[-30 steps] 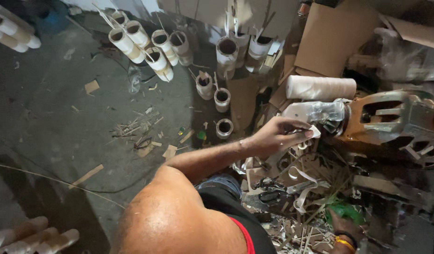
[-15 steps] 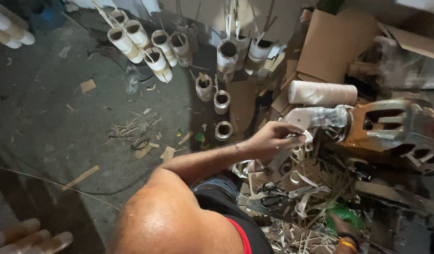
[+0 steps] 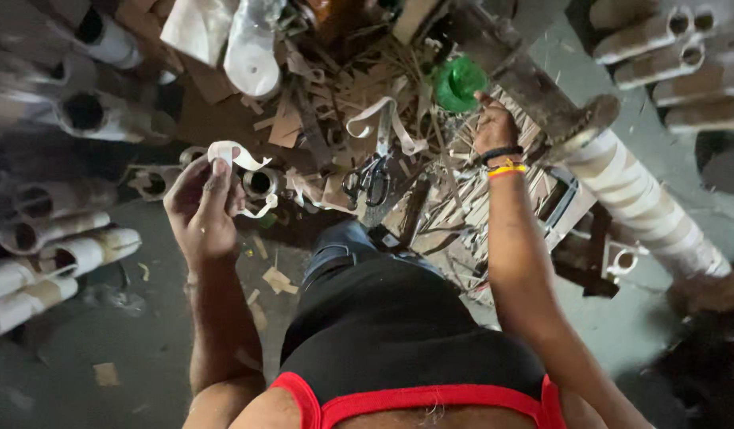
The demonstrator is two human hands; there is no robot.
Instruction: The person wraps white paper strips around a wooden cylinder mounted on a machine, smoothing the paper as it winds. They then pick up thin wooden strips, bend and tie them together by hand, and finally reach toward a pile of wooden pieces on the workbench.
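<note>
Left hand (image 3: 201, 208), left of centre, pinches a curled white paper strip (image 3: 238, 155) between its fingers. Right hand (image 3: 494, 127), upper right, fingers curled, touches the green plastic lid (image 3: 460, 82). Between them, black scissors (image 3: 370, 178) lie among cardboard scraps (image 3: 303, 119). Cardboard tubes (image 3: 57, 254) far left.

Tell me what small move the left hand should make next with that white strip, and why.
Probably lower the curled white strip onto the scrap pile. The left hand pinches it up over the floor, apart from the heap, while the right hand reaches by the green cup.
</note>
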